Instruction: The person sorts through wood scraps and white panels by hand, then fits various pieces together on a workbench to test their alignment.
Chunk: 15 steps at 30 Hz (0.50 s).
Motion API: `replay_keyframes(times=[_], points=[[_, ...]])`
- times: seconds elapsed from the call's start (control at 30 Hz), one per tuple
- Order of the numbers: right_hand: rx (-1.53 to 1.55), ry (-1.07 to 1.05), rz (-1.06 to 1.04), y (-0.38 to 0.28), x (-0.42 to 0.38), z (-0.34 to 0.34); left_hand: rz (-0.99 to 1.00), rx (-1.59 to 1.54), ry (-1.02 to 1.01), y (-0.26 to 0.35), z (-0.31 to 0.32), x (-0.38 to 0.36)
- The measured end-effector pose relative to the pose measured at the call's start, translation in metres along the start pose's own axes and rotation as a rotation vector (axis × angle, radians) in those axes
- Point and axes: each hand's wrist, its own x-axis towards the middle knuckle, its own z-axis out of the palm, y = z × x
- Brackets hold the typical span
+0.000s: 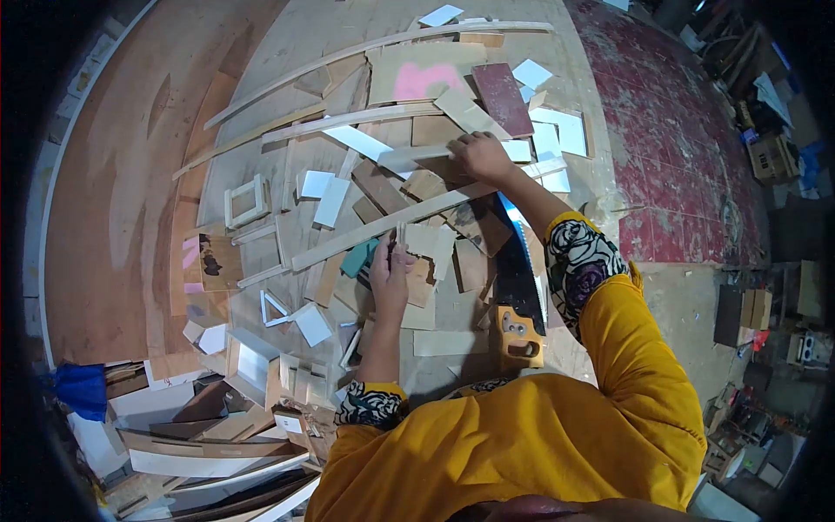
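My right hand is closed on the end of a pale wood piece among the scraps at the upper middle. Lower and to the left, my left hand holds a small thin wood piece upright between thumb and fingers, beside a green block. A long pale strip runs diagonally between the two hands. The handsaw, with its wooden handle towards me, lies right of the scraps and below my right forearm.
Wood and white-faced offcuts cover much of the work surface. Long strips lie at the far side. A small square frame sits left. More boards are piled lower left. A red panel is on the right.
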Motion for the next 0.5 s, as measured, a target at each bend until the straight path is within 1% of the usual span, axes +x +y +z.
replay_keyframes(times=[0.03,0.07,0.1,0.13,0.2,0.23,0.27,0.37,0.43,0.47,0.5], points=[[0.142,-0.001,0.073,-0.001,-0.002,-0.004,0.0,-0.002,-0.002,-0.001,-0.002,0.001],[0.283,-0.002,0.145,-0.003,-0.004,-0.009,-0.082,-0.082,0.015,-0.001,-0.002,0.001],[0.354,0.177,0.133,-0.005,-0.008,-0.009,-0.165,-0.163,0.033,0.001,-0.002,0.0],[0.353,0.173,0.132,-0.005,-0.012,-0.01,-0.167,-0.165,0.034,0.003,-0.003,-0.001],[0.779,0.161,0.392,-0.007,-0.021,-0.013,-0.311,-0.341,0.037,0.008,-0.003,-0.003],[0.914,0.111,0.461,-0.009,-0.027,-0.02,-0.316,-0.34,0.039,0.006,-0.002,-0.003],[0.916,0.106,0.465,-0.009,-0.035,-0.019,-0.295,-0.331,0.024,0.003,-0.002,-0.002],[1.291,-0.067,0.536,-0.014,-0.064,-0.025,-0.286,-0.312,0.009,0.006,0.0,-0.001],[1.34,-0.07,0.527,-0.017,-0.086,-0.019,-0.296,-0.301,0.013,0.006,0.002,0.001],[1.388,-0.065,0.512,-0.019,-0.094,-0.016,-0.251,-0.256,0.007,0.005,0.003,0.005],[1.424,-0.117,0.574,-0.027,-0.101,-0.029,-0.204,-0.211,0.001,0.004,0.004,0.008]])
